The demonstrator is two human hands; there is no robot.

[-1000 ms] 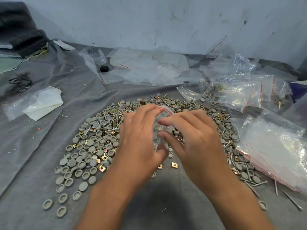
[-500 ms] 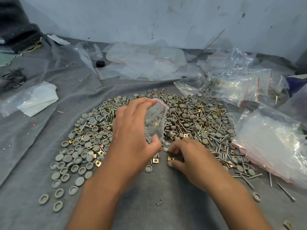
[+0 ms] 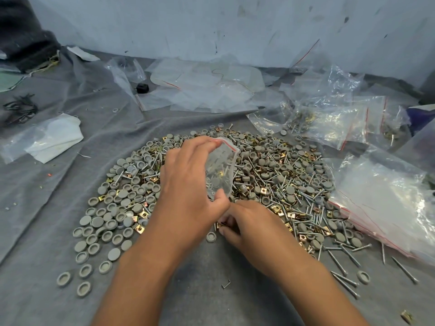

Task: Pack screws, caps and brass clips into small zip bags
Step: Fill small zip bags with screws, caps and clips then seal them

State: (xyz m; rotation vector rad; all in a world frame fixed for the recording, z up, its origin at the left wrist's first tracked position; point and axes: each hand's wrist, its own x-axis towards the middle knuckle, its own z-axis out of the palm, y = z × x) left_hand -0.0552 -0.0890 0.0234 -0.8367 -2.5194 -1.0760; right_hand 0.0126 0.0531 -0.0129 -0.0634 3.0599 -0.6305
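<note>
At frame centre, the left hand [image 3: 188,191] grips a small clear zip bag with a red seal strip [image 3: 220,170], its contents blurred. The right hand [image 3: 249,224] curls at the near edge of the heap of grey caps, screws and brass clips [image 3: 270,175]; whatever its hidden fingertips pinch is unclear.

A wrinkled grey cloth [image 3: 58,184] covers the surface, and a wide heap of grey caps [image 3: 110,217], screws [image 3: 339,262] and brass clips [image 3: 138,228] lies spread across its middle. Empty clear zip bags [image 3: 207,90] lie flat towards the wall, filled bags [image 3: 334,121] sit at the far right, and a stack of red-striped bags [image 3: 386,208] rests just beside the heap's right edge. At the left lie a folded white sheet in plastic [image 3: 49,140] and a tangle of dark wire [image 3: 20,109].
</note>
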